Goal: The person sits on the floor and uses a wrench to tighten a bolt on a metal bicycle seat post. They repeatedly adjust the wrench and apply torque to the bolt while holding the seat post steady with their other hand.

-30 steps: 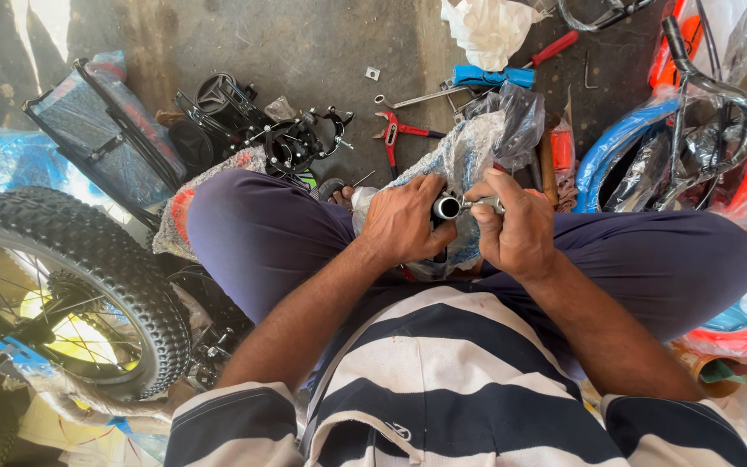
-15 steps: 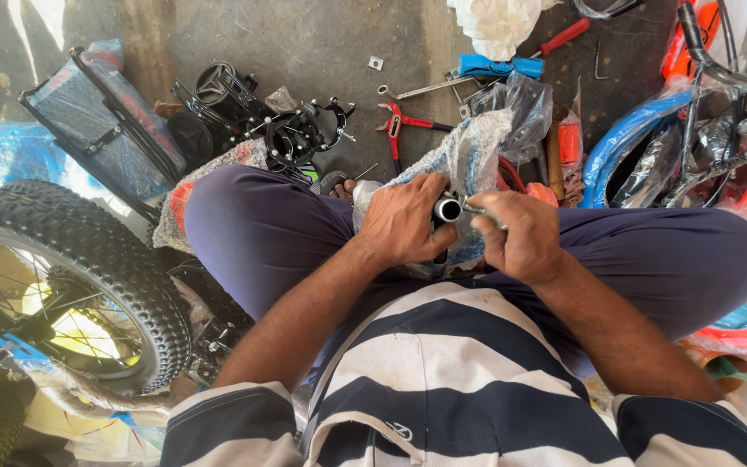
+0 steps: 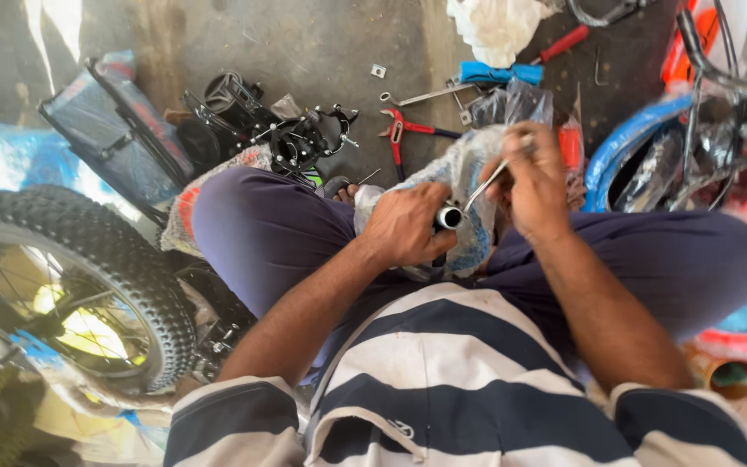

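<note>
I sit cross-legged on the floor in dark trousers and a striped shirt. My left hand (image 3: 404, 225) is closed round a short metal tube (image 3: 449, 216) whose open end faces up, part of a bicycle piece wrapped in clear plastic (image 3: 469, 173). My right hand (image 3: 533, 186) is raised above it and pinches a thin shiny metal rod (image 3: 488, 183) that slants down to the tube's mouth.
A knobbly bicycle wheel (image 3: 71, 285) lies at my left. Ahead on the concrete floor are black brake parts (image 3: 296, 134), red-handled pliers (image 3: 408, 131), a blue-handled tool (image 3: 494, 73) and a white rag (image 3: 494, 22). A blue and orange frame with handlebars (image 3: 702, 130) fills the right.
My right hand has lifted away from the left, drawing the thin rod up and out from the tube's mouth. The left hand keeps its grip on the tube.
</note>
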